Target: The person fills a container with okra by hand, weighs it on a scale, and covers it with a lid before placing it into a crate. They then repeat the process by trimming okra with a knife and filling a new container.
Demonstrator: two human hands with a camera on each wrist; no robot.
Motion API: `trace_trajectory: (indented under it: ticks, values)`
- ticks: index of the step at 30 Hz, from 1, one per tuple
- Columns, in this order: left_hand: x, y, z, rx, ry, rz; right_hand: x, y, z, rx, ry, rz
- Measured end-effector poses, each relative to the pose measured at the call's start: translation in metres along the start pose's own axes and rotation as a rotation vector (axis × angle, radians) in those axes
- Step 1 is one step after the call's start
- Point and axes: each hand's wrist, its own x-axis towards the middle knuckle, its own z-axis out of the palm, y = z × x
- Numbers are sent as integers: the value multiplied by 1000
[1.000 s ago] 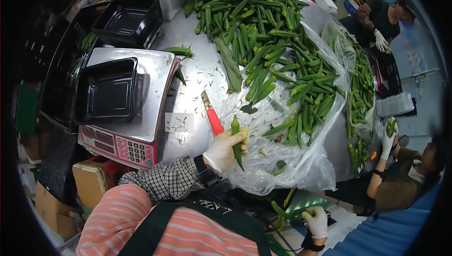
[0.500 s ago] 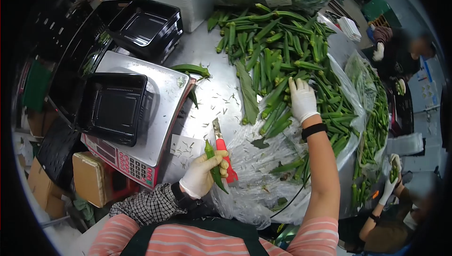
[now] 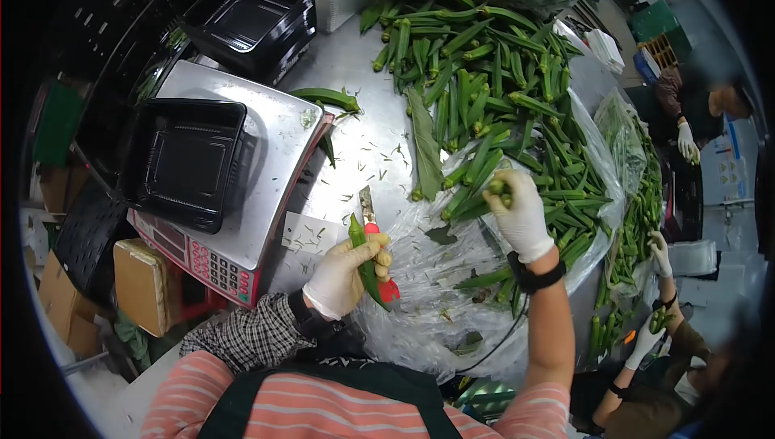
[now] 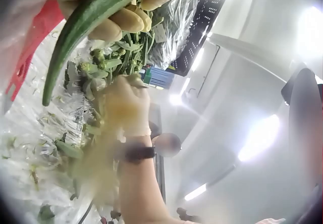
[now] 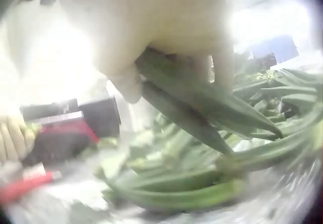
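Observation:
My gloved left hand (image 3: 339,277) pinches one okra pod (image 4: 86,27) between thumb and fingers, its curved tip pointing down. Right by that hand lies a knife with a red handle (image 3: 388,289), partly covered by the fingers, its blade stained. Over the near side of the loose okra pile (image 3: 492,67), my gloved right hand (image 3: 523,221) curls round a couple of okra pods (image 5: 202,95). In the right wrist view these pods hang slanting from the fingers above other okra. A large leaf (image 3: 425,144) lies along the pile's left side.
A black plastic tray (image 3: 186,164) sits on a weighing scale (image 3: 270,108) at left, with stacked black trays (image 3: 250,19) behind. Clear plastic sheeting (image 3: 420,326) spreads under the pile's near side. A lone okra pod (image 3: 327,98) lies beside the scale. Other people work at the right.
My right hand came up from below the table edge, reached into the pile, then drew back slightly with okra pods. My left hand shifted left, keeping its pod.

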Motion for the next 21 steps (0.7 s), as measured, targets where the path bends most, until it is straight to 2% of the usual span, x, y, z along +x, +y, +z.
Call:
trace_trajectory:
  ticks: [1,3,4,5,7,9,11,12,13,15,16,21]
  values:
    - [1,-1,1,-20,-4,-2,-10,-5,-4,308,75,202]
    - [3,-2,1,-11,-32,-11,-21,-15,-22,968,97,424]
    - [4,-2,1,-3,-59,-11,-29,-10,-21,1244,81,403]
    - [4,-2,2,4,-63,-18,-36,-9,-19,1244,91,406]
    - [3,-2,3,33,-116,-35,-48,-8,-13,1787,-15,588]
    - [1,2,6,84,-121,-39,-57,-12,-2,1819,5,660]
    - [2,4,14,129,-124,-48,-62,-23,3,1661,-109,791]
    - [4,5,22,191,-126,-51,-63,-34,6,1482,-160,753]
    - [7,5,27,252,-120,-53,-63,-43,8,1495,-179,763]
    - [15,-2,32,298,-188,-139,-66,-61,16,1171,-359,714]
    - [20,-8,28,119,-352,-216,-67,-67,21,1128,-394,652]
    - [19,-11,13,-27,-400,-372,-73,-63,21,1396,-398,730]
